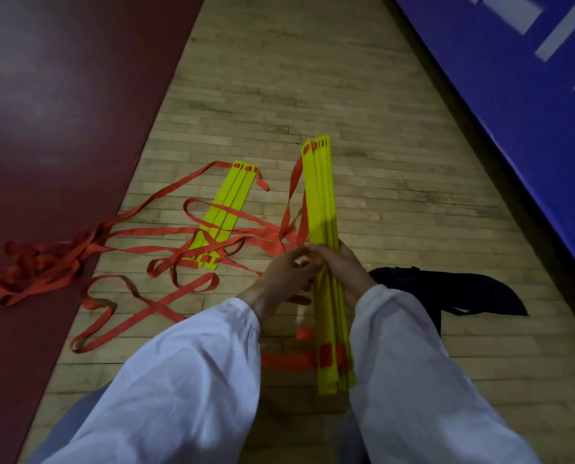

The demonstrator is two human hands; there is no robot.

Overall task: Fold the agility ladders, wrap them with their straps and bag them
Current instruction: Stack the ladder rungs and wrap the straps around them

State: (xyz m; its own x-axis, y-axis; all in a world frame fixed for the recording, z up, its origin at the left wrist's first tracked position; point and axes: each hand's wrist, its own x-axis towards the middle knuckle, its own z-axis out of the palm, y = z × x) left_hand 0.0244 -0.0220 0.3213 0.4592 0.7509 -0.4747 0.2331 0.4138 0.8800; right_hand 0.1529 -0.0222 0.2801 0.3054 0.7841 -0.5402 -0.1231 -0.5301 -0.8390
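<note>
A stack of yellow ladder rungs stands lengthwise in front of me, threaded with orange strap at both ends. My right hand grips the stack at its middle from the right side. My left hand pinches the orange strap against the stack's left side. A second, smaller bundle of yellow rungs lies flat on the wooden floor to the left. Loose orange straps loop and cross over it and trail further left. A dark bag lies on the floor right of my right forearm.
A dark red mat covers the floor on the left, with a bunched pile of orange strap on its edge. A blue padded panel with white markings runs along the right. Pale wooden flooring stretches ahead between them.
</note>
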